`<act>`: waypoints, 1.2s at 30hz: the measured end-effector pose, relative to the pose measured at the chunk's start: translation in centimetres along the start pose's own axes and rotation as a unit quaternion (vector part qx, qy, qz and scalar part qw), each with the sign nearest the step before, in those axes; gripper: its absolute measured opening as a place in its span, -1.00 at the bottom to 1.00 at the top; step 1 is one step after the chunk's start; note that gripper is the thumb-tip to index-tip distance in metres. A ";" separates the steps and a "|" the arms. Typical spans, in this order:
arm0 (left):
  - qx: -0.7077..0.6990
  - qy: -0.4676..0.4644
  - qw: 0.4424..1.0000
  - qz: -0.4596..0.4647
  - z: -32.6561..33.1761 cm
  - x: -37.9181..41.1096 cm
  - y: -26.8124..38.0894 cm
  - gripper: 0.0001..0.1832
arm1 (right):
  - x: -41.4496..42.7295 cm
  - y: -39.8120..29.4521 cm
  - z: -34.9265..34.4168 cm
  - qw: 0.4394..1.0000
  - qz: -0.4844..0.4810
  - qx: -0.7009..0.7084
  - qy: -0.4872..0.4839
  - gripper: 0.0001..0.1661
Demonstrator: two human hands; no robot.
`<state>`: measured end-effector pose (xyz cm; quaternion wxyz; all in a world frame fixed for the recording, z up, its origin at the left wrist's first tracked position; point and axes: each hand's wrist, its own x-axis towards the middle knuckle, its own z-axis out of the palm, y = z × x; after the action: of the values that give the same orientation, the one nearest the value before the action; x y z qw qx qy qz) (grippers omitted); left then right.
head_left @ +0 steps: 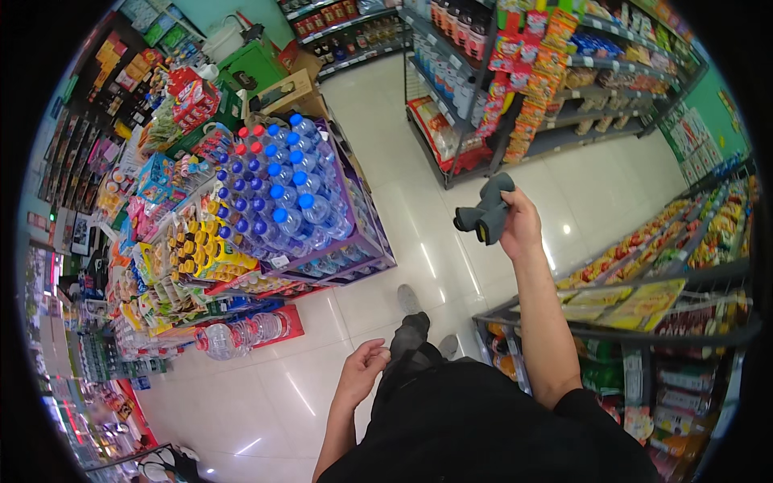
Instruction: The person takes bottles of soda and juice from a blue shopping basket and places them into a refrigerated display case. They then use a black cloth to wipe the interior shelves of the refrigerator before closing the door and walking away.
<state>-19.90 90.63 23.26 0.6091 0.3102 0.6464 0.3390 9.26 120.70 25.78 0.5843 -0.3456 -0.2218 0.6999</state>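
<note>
My right hand (520, 223) is held out in front of me, its fingers closed on a dark grey fabric item (490, 208), perhaps a pair of gloves, with black edging. My left hand (364, 367) hangs low beside my thigh, its fingers loosely curled; whether anything is in it cannot be made out. Past that hand, large clear water bottles (247, 333) lie on a red base on the floor. A stack of blue-capped water bottles (302, 193) stands in a purple display to the left, beside yellow-capped bottles (199, 247).
A metal shelf rack (450, 121) with bottles and hanging snack packets (537, 78) stands ahead. Packaged goods fill the shelving (682, 278) close on my right. A cardboard box (293, 93) sits behind the bottle display. Glossy floor tiles (398, 211) run between them.
</note>
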 end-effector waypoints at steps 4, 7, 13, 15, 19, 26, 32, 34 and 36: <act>-0.021 0.001 0.999 0.029 -0.2 3.2 4.6 -0.56 | 4.0 -0.5 2.6 0.995 0.000 -0.089 -0.039 -0.69; -0.021 -0.006 0.998 0.053 -1.2 6.3 7.4 -0.56 | 6.1 -0.6 6.2 0.990 0.024 -0.133 -0.029 -0.80; -0.034 -0.023 0.994 0.098 -2.2 12.9 15.3 -0.56 | 13.6 0.5 7.8 0.982 0.066 -0.160 -0.072 -0.74; -0.022 -0.023 0.994 0.101 -2.3 15.7 18.2 -0.55 | 16.6 1.0 8.1 0.979 0.081 -0.170 -0.080 -0.75; -0.033 -0.041 0.994 0.096 -1.6 21.0 23.1 -0.55 | 22.7 0.3 8.9 0.975 0.106 -0.168 -0.101 -0.75; -0.071 -0.030 0.991 0.107 0.9 29.6 30.3 -0.57 | 35.7 -1.4 13.6 0.958 0.102 -0.210 -0.166 -0.79; -0.114 0.012 0.990 0.086 0.5 34.2 34.7 -0.57 | 45.7 -2.2 21.4 0.957 0.084 -0.187 -0.206 -0.71; -0.125 0.033 0.989 0.078 -0.5 36.0 36.1 -0.57 | 49.0 -1.7 23.9 0.956 0.079 -0.184 -0.215 -0.70; -0.155 0.044 0.983 0.087 -1.8 38.0 37.1 -0.56 | 52.3 -0.8 26.2 0.954 0.078 -0.181 -0.228 -0.69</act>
<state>-24.59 142.90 31.70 0.5885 0.2520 0.5827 0.5006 -13.75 174.09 31.99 0.3897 -0.2932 -0.4439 0.7518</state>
